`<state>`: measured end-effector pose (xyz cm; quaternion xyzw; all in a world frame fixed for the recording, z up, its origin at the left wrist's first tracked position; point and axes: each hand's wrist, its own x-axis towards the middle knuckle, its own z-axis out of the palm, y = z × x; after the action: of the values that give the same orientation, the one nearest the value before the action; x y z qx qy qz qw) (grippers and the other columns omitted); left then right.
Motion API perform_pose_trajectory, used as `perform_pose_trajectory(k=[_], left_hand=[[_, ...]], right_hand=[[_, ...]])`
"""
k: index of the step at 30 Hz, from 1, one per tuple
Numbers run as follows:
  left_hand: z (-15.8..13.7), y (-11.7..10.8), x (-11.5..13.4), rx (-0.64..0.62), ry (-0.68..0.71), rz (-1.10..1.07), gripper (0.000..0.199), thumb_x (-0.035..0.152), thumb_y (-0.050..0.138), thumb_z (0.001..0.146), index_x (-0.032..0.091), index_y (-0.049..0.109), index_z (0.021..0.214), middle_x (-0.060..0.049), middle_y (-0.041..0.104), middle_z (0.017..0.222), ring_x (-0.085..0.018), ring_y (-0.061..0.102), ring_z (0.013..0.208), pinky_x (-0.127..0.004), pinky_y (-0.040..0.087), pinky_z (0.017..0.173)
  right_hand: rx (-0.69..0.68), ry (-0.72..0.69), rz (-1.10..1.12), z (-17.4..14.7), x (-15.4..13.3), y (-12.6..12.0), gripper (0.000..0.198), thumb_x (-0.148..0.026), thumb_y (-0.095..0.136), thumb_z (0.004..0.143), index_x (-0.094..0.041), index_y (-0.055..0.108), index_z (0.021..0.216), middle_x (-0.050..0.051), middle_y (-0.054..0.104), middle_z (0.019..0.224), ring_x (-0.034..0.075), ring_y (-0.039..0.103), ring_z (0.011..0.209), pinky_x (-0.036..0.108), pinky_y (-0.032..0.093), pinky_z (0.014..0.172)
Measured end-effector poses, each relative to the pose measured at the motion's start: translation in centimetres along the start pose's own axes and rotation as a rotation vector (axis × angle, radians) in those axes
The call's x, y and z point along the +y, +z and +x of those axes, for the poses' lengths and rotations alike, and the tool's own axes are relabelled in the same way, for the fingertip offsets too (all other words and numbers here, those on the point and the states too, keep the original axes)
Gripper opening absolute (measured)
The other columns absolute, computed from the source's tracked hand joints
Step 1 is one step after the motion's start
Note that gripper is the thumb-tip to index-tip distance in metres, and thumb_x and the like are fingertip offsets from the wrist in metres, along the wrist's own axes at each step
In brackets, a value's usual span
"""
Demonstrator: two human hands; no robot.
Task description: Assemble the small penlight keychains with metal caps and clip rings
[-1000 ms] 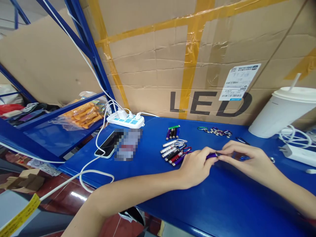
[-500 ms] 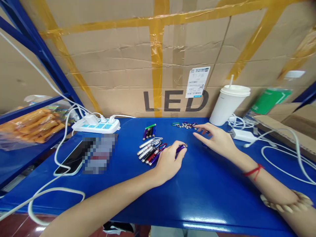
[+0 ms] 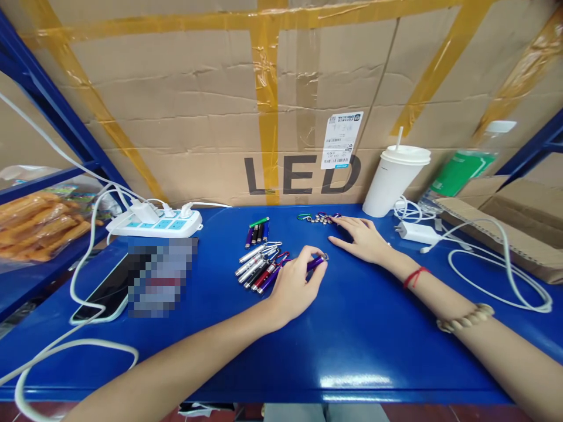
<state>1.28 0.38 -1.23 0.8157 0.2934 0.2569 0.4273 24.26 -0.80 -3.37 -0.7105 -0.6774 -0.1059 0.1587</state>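
My left hand (image 3: 297,284) pinches a small purple pen-shaped torch (image 3: 315,262) with a metal ring at its tip, held just over the table. Beside that hand, a fanned row of slim torches (image 3: 259,272) in silver, black, red and purple lies with carabiner clips attached. Behind them are several torches without visible clips (image 3: 257,233), a green one lying across the others. My right hand (image 3: 363,239) is stretched out palm down, fingers apart. Its fingertips reach the small pile of coloured carabiner clips with silvery end pieces (image 3: 320,218), partly covering it; whether they grip one is hard to see.
On the blue table (image 3: 352,334) a white power strip (image 3: 158,221) and a phone (image 3: 109,290) stand left. A white cup with straw (image 3: 391,179), a charger (image 3: 417,232), loose cables, a green-labelled bottle (image 3: 464,170) and an open carton (image 3: 505,234) stand right. A large cardboard box (image 3: 197,117) backs the table.
My right hand has moved onto the pile of carabiner clips. The left hand still holds the purple torch in nearly the same place. The whole view has shifted slightly.
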Motion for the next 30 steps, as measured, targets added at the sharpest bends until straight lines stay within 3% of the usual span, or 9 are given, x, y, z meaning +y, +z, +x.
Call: perform_pose_trajectory(k=[7,13,23,27,30], left_hand=[[0.0,0.2,-0.2,0.006,0.021,-0.014,0.023,0.039,0.038,0.084,0.026,0.049,0.099,0.002,0.063,0.087,-0.009,0.057,0.074,-0.016,0.039,0.059],[-0.3,0.1,-0.2,0.013,0.029,0.041,0.025,0.041,0.037,0.084,0.027,0.049,0.101,0.002,0.064,0.087,-0.01,0.058,0.074,-0.019,0.041,0.063],[-0.6,-0.3,-0.4,0.014,0.036,0.043,0.034,0.046,0.032,0.084,0.027,0.048,0.107,0.0,0.064,0.091,-0.013,0.06,0.079,-0.024,0.046,0.07],[-0.5,-0.2,-0.5,0.045,0.029,0.01,0.038,0.05,0.032,0.083,0.025,0.048,0.105,-0.001,0.064,0.091,-0.014,0.061,0.085,-0.026,0.046,0.077],[-0.5,-0.1,-0.5,0.049,0.027,-0.011,0.038,0.052,0.034,0.082,0.024,0.049,0.103,-0.001,0.064,0.09,-0.014,0.061,0.084,-0.026,0.046,0.078]], right_hand=[[0.07,-0.036,-0.072,-0.2,0.6,-0.4,0.047,-0.05,0.035,0.085,-0.017,0.055,0.112,0.008,0.06,0.106,0.024,0.052,0.102,0.044,0.026,0.095],[0.102,-0.015,-0.085,-0.3,0.9,0.7,0.055,-0.056,0.03,0.083,-0.017,0.055,0.114,0.01,0.053,0.117,0.027,0.046,0.109,0.046,0.029,0.093],[0.114,-0.017,-0.077,-0.4,-0.4,-0.6,0.053,-0.062,0.028,0.08,-0.023,0.064,0.088,0.006,0.058,0.108,0.026,0.049,0.103,0.046,0.028,0.089],[0.127,-0.035,-0.082,-0.6,-0.9,-0.5,0.06,-0.062,0.024,0.082,-0.021,0.064,0.097,0.008,0.059,0.107,0.026,0.05,0.103,0.045,0.028,0.088],[0.12,-0.053,-0.067,-0.7,-0.8,-0.5,0.057,-0.061,0.027,0.082,-0.022,0.067,0.091,0.007,0.059,0.107,0.026,0.049,0.104,0.044,0.027,0.088]])
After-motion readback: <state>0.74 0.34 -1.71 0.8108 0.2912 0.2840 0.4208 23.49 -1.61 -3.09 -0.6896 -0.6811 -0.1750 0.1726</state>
